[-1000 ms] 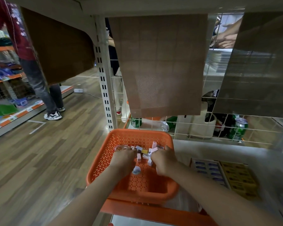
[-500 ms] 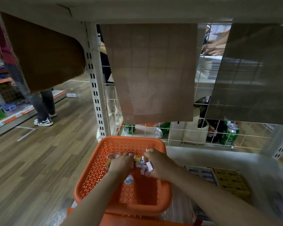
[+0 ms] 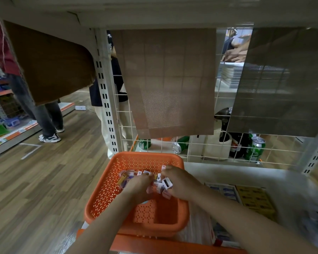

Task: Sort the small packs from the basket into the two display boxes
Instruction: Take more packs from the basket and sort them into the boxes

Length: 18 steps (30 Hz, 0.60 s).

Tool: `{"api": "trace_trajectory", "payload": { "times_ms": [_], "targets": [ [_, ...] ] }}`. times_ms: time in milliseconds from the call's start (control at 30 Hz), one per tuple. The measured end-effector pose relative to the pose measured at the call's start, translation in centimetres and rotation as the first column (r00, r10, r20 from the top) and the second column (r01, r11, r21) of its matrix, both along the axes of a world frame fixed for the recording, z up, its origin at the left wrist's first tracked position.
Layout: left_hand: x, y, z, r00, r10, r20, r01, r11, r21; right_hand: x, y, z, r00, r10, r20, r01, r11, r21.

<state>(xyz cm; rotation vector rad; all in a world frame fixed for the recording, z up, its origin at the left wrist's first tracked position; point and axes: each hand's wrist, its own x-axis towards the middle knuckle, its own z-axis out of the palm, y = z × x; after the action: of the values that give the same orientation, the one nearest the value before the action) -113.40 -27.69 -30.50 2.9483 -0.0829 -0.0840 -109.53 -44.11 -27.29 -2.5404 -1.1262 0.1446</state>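
- Basket (image 3: 99,204): orange, perforated, set at shelf (image 3: 228,171) front edge; near half bare.
- Right hand (image 3: 180,182): a second ago laid flat on pile; now fingers (image 3: 165,171) are curled round several packs (image 3: 167,183), white face with dark bar uppermost.
- Left hand (image 3: 138,186): kept on pile; fingers bent down among loose packs, grip cannot be told.
- Meaning: pick judged done for right hand; transfer due.
- Packs: small, boxy, mostly white, few yellow; jumbled at basket's far end.
- Blue-white display box (image 3: 225,191) and yellow display box (image 3: 253,198): just right of basket.
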Motion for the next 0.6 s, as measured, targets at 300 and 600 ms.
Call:
{"api": "trace_trajectory", "payload": {
  "times_ms": [300, 600],
  "targets": [
    [-2.1, -1.6, 3.4, 0.982, -0.046, 0.182, 0.074, 0.986, -0.151, -1.0, -3.3, 2.8, 0.993, -0.057, 0.102, 0.055, 0.998, 0.018],
    [-2.8, -6.2, 6.1, 0.940, -0.168, 0.296, 0.196, 0.978, -0.069, -2.6, -9.5, 4.6, 0.980, -0.147, 0.138, 0.148, 0.989, 0.000]
  ]
}}
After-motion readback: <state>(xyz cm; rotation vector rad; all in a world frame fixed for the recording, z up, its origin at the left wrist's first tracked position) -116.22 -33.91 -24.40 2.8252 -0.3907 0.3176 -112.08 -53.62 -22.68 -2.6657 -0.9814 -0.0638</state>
